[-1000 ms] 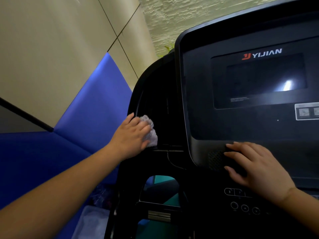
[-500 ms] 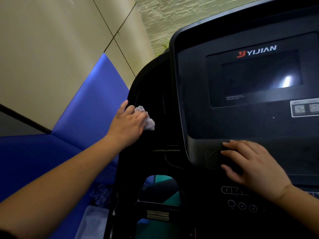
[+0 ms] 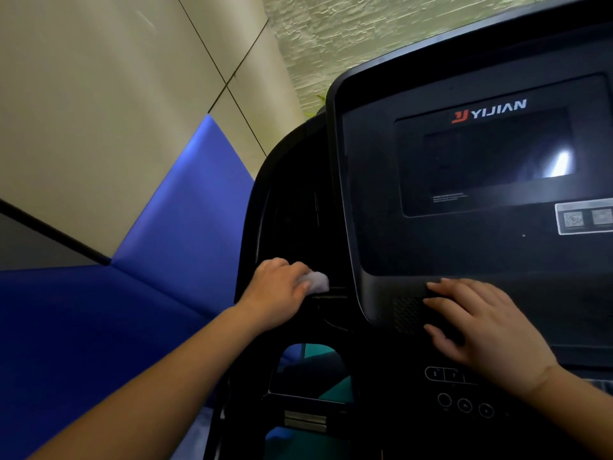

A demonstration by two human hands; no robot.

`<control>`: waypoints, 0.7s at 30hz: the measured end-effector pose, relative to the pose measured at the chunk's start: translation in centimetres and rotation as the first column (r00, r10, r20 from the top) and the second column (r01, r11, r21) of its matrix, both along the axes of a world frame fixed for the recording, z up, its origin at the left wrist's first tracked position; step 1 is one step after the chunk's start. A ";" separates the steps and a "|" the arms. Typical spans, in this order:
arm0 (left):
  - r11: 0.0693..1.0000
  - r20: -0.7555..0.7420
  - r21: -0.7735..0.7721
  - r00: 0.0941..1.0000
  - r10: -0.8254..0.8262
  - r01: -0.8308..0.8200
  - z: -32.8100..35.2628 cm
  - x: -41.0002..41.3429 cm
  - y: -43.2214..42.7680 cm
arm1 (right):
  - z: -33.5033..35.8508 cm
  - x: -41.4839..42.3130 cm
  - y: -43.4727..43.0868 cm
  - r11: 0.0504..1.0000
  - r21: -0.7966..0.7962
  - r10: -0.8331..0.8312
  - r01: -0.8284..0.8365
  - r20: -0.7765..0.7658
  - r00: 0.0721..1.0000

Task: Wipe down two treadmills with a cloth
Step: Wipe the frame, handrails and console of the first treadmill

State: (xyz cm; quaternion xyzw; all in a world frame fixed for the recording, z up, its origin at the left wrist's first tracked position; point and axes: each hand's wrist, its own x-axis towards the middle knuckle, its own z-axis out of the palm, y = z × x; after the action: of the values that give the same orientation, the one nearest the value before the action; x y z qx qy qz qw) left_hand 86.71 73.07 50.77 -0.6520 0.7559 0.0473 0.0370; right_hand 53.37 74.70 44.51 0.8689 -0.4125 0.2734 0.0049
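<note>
wiping the glossy black treadmill console (image 3: 381, 207)
left hand (image 3: 277, 295) fingers curled around a crumpled white cloth (image 3: 316, 282) on the left recess; right hand (image 3: 487, 330) flat, fingers spread, near the perforated speaker grille (image 3: 406, 313).

console (image 3: 464, 254) blocks right, blue padding (image 3: 166, 227) left

You are standing in a gym or fitness room. The treadmill console (image 3: 464, 247) in front of you shows it best: a black panel with a dark screen (image 3: 484, 161), the brand name YIJIAN (image 3: 489, 111) printed above that screen, and round control buttons (image 3: 464, 405) below it. To the left of the console, blue padded panels (image 3: 159, 234) line the lower wall, with beige wall panels (image 3: 99, 111) above them. Beyond the console's top edge runs a pale rough stone wall (image 3: 381, 31).
</note>
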 end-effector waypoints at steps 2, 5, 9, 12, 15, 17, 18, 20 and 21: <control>1.000 -0.080 -0.014 0.996 -0.026 0.024 -0.3 -2.4 0.2 | 0.1 -0.1 0.0 1.000 0.015 0.003 -0.003 -0.011 1.000; 0.999 -0.141 -0.038 0.990 0.020 -0.026 -0.4 -4.2 0.2 | 0.1 0.0 0.1 0.999 0.036 0.003 -0.003 -0.024 1.000; 0.995 -0.194 -0.089 0.981 0.020 -0.038 -1.2 -4.2 1.3 | 0.4 0.1 0.0 0.999 0.034 0.006 -0.005 -0.040 0.999; 0.997 -0.181 -0.072 0.983 0.007 -0.021 -0.8 -3.8 1.7 | 0.4 0.1 0.1 1.000 0.029 0.000 0.002 -0.054 0.999; 0.995 -0.077 -0.052 0.993 0.086 -0.090 0.3 -0.4 0.5 | 0.4 0.1 0.0 1.000 0.024 -0.010 0.011 -0.045 0.999; 0.946 -0.184 -0.268 0.974 0.135 -0.182 1.2 2.1 -0.1 | 0.4 0.1 0.1 1.000 0.024 -0.011 0.012 -0.048 0.999; 0.889 -0.223 -0.412 0.968 0.114 -0.199 1.5 2.9 -0.4 | 0.4 0.1 0.1 1.000 0.024 -0.012 0.013 -0.049 0.999; 0.824 -0.163 -0.549 0.985 0.057 -0.138 1.5 3.8 -1.6 | 0.5 0.2 0.2 1.000 0.017 -0.016 0.017 -0.047 0.999; 0.847 -0.080 -0.525 0.996 0.041 -0.077 1.2 3.8 -2.5 | 0.5 0.2 0.2 1.000 0.011 -0.018 0.019 -0.044 0.999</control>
State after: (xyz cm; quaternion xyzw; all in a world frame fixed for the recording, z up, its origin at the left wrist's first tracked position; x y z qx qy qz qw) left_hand 90.49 70.53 52.02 -0.6581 0.7202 -0.1394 -0.1698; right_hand 53.58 74.89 45.02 0.8709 -0.4220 0.2517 0.0114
